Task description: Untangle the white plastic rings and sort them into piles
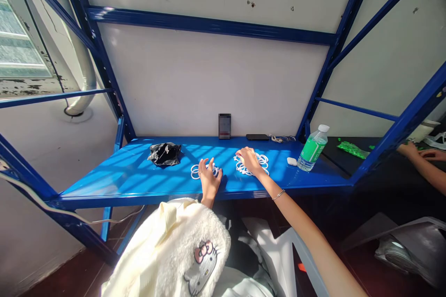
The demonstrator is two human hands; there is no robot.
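Note:
On the blue shelf top (125, 178), my left hand (209, 178) is raised with its fingers apart. Beside and behind its fingers lies a small group of white cord-like loops (194, 172); whether the hand touches them I cannot tell. A larger tangled pile of white loops (262, 161) lies to the right. My right hand (249, 159) reaches over this pile from the right, its fingers bent together at the left part of it. What sits between those fingertips is hidden. A thin bracelet circles the right wrist.
A crumpled black plastic bag (165, 154) lies left. At the back are an upright phone (225, 126), a flat black device (257, 137) and a cable (278, 138). A white case (291, 161) and a water bottle (312, 148) stand right. Another person's hands show far right.

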